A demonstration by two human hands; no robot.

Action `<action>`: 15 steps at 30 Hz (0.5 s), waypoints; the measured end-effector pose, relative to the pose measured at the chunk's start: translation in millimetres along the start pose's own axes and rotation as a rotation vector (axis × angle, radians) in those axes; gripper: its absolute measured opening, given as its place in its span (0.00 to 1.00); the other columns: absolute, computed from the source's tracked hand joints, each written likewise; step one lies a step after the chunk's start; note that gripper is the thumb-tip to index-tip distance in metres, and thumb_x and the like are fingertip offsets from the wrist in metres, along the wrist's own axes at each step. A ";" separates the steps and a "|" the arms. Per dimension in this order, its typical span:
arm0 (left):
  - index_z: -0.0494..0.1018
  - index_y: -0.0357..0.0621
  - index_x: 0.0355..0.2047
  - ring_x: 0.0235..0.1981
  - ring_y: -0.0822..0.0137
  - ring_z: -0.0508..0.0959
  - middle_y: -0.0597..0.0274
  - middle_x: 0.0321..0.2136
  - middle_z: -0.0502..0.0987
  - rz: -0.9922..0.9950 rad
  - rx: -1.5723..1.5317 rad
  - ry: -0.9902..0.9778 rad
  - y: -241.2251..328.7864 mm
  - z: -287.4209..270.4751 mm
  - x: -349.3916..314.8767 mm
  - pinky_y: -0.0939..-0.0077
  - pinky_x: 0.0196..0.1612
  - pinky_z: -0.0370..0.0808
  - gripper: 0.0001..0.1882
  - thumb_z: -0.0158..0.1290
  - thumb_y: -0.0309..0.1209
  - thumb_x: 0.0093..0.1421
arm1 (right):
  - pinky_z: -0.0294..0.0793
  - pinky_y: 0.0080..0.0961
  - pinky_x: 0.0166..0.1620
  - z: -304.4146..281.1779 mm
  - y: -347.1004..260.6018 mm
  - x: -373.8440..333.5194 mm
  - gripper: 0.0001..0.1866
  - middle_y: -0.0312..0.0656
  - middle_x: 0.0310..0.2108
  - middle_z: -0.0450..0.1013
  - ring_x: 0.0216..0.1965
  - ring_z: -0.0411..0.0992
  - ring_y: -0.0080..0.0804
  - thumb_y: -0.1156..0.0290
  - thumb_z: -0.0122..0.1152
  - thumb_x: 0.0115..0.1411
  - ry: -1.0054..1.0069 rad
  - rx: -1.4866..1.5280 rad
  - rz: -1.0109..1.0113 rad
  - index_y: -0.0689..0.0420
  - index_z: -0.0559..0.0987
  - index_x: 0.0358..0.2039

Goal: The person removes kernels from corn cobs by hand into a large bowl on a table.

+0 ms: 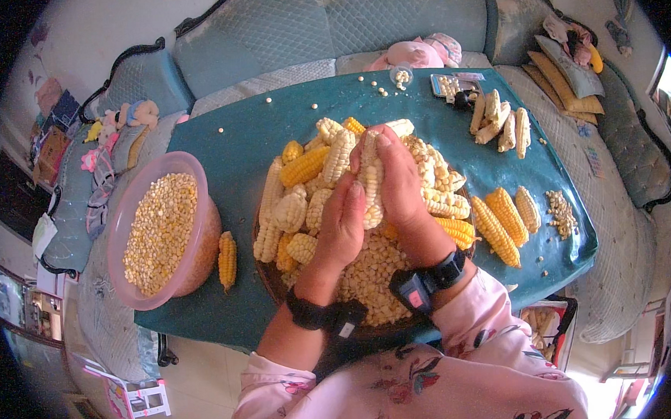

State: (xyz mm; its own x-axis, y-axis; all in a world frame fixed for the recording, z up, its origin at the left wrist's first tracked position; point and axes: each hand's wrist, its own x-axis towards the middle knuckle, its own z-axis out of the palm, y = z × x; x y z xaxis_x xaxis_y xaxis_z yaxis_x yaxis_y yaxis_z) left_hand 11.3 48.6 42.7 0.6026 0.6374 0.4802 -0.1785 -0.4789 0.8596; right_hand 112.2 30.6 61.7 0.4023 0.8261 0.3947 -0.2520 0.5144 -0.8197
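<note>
Between my two hands is a pale corn cob (370, 183), held nearly upright over the pile. My left hand (341, 213) wraps its lower left side, with the thumb lying along the kernels. My right hand (399, 173) grips it from the right, thumb near the top end. Beneath them a wide round basket (265, 279) carries white and yellow cobs (306, 167) heaped toward its far side. Loose pale kernels (370, 280) fill its near part, below my wrists. Some fingers are hidden behind the cob.
Left stands a pink plastic basin (201, 179) of loose kernels, a yellow cob (228, 260) beside it. Yellow cobs (498, 230) and a small kernel heap (561, 215) lie right. Stripped-looking cobs (503, 122) lie far right. A sofa (325, 33) surrounds the green-covered table (231, 131).
</note>
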 end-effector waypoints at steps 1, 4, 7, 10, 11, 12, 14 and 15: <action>0.50 0.34 0.56 0.58 0.60 0.52 0.51 0.57 0.52 0.001 -0.012 0.005 -0.8 0.2 -0.2 0.72 0.58 0.48 0.28 0.26 0.42 0.62 | 0.63 0.18 0.30 0.6 -0.9 -0.6 0.13 0.39 0.23 0.65 0.25 0.62 0.23 0.64 0.33 0.60 -0.015 -0.019 -0.026 0.58 0.65 0.30; 0.52 0.34 0.55 0.58 0.61 0.54 0.51 0.56 0.55 -0.167 -0.095 0.075 -8.4 -2.3 -1.9 0.72 0.58 0.49 0.28 0.26 0.42 0.62 | 0.62 0.18 0.30 6.0 -5.8 -4.8 0.13 0.38 0.23 0.65 0.24 0.62 0.23 0.64 0.33 0.60 -0.003 -0.104 -0.042 0.58 0.65 0.29; 0.56 0.35 0.53 0.54 0.63 0.60 0.52 0.52 0.61 -0.209 -0.043 0.081 -9.9 -4.2 1.5 0.72 0.56 0.54 0.27 0.27 0.42 0.61 | 0.62 0.17 0.29 1.0 3.4 -3.6 0.13 0.38 0.23 0.65 0.24 0.62 0.23 0.63 0.33 0.60 -0.003 -0.228 -0.120 0.58 0.65 0.29; 0.64 0.39 0.38 0.31 0.73 0.65 0.62 0.32 0.67 -0.318 -0.236 0.108 -22.4 -5.8 0.1 0.80 0.31 0.60 0.19 0.30 0.42 0.62 | 0.62 0.18 0.29 6.2 -3.1 -4.4 0.13 0.38 0.22 0.64 0.23 0.61 0.23 0.63 0.33 0.60 0.024 -0.044 -0.060 0.58 0.65 0.29; 0.66 0.41 0.34 0.25 0.77 0.65 0.65 0.27 0.67 -0.363 -0.322 0.113 -22.7 -4.8 0.0 0.83 0.24 0.60 0.19 0.31 0.42 0.61 | 0.62 0.18 0.28 3.6 -1.1 -2.5 0.13 0.38 0.21 0.64 0.22 0.61 0.23 0.62 0.34 0.60 0.067 -0.016 -0.055 0.58 0.65 0.30; 0.67 0.42 0.30 0.19 0.80 0.65 0.68 0.22 0.68 -0.408 -0.408 0.122 -20.9 -3.8 0.6 0.85 0.18 0.59 0.18 0.32 0.42 0.61 | 0.61 0.18 0.27 -0.8 2.4 1.2 0.14 0.38 0.21 0.64 0.22 0.61 0.23 0.62 0.34 0.59 0.109 0.012 -0.049 0.58 0.66 0.30; 0.66 0.44 0.30 0.15 0.83 0.60 0.71 0.19 0.65 -0.462 -0.508 0.120 -12.2 -1.4 -0.2 0.88 0.14 0.53 0.16 0.34 0.42 0.61 | 0.61 0.18 0.26 -5.3 3.3 5.0 0.14 0.37 0.20 0.64 0.21 0.60 0.23 0.61 0.35 0.59 0.176 0.081 -0.006 0.57 0.66 0.30; 0.65 0.44 0.31 0.16 0.83 0.61 0.71 0.20 0.65 -0.478 -0.556 0.129 -12.1 -1.4 -1.1 0.88 0.15 0.55 0.16 0.35 0.43 0.60 | 0.61 0.17 0.25 -6.5 2.4 5.6 0.14 0.37 0.20 0.64 0.21 0.60 0.23 0.61 0.35 0.59 0.202 0.123 0.031 0.57 0.66 0.31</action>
State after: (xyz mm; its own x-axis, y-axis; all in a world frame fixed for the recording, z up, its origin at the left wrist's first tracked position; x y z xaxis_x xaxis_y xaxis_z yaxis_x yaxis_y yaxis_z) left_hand 11.7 54.6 32.1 0.6233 0.7818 0.0192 -0.3076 0.2225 0.9251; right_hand 119.6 34.9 59.3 0.5572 0.7856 0.2690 -0.3674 0.5238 -0.7686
